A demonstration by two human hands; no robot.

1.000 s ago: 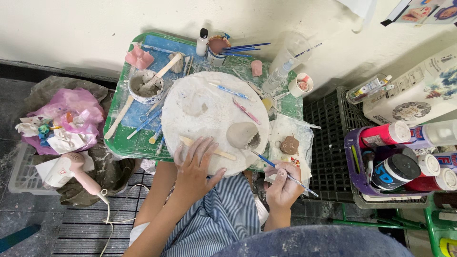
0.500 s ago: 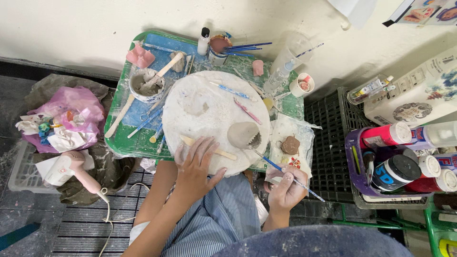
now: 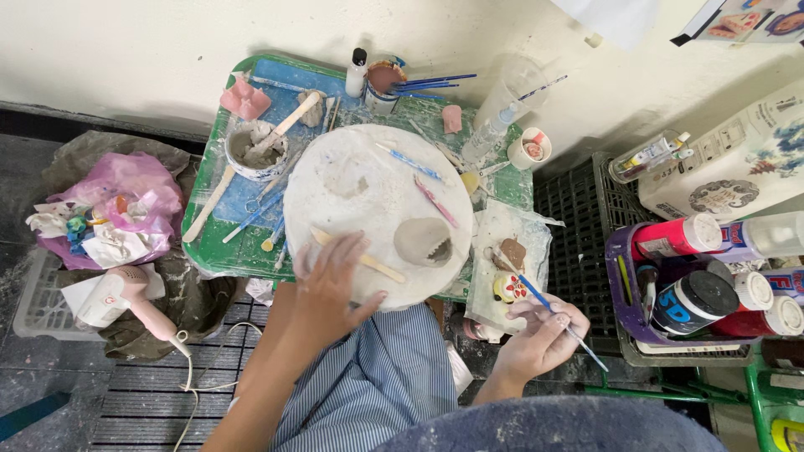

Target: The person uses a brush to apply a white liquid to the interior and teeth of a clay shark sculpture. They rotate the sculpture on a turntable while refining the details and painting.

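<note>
Brush (image 3: 548, 308) sits in the grip of the right hand (image 3: 540, 339), pinched between thumb and fingers like a pen; its long axis runs slanted, the tip up and toward the left of the grip, the handle end down and to the right past the knuckles. The tip points at a small painted figure (image 3: 507, 288), which lies just beyond the grip on a plastic sheet (image 3: 511, 230), beside a brown clay lump (image 3: 508, 252). I cannot tell if the tip touches the figure. The figure is small and rounded, yellow and white with red dots. The right hand is clearly the nearer one to it. The left hand (image 3: 332, 285) lies flat with spread fingers, grasping nothing, on the near edge of a round white board (image 3: 377, 213), over one end of a flat wooden stick (image 3: 360, 257). To the right of this hand, on the board, rests a grey clay cup (image 3: 425, 243) with a jagged edge. The board lies on a green tray (image 3: 218, 243) that serves as the counter.
</note>
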